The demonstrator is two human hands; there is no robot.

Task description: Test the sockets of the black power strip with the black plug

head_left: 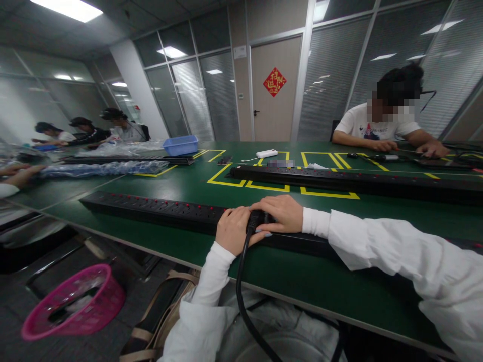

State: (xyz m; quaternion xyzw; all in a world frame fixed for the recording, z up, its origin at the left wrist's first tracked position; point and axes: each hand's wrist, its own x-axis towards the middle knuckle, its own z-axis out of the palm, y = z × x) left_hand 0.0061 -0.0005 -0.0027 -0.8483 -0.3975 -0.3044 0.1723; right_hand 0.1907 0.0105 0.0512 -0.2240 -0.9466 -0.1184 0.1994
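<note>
A long black power strip [151, 207] with a row of small red parts lies along the near side of the green table [181, 246]. On top of it, both hands close around a black plug [255, 219], from which a thick black cable [241, 281] hangs over the table's front edge. My left hand [234, 229] wraps the plug's left side, its fingers bent against the strip. From the right, my right hand [281, 213] grips the plug between thumb and fingers. The plug's face against the strip is hidden.
Another black strip [339, 178] lies farther back, near yellow tape outlines. A blue bin [181, 145] and plastic-wrapped strips [105, 169] are at left. A pink basket [109, 296] stands on the floor. One person sits across at right; others sit at left.
</note>
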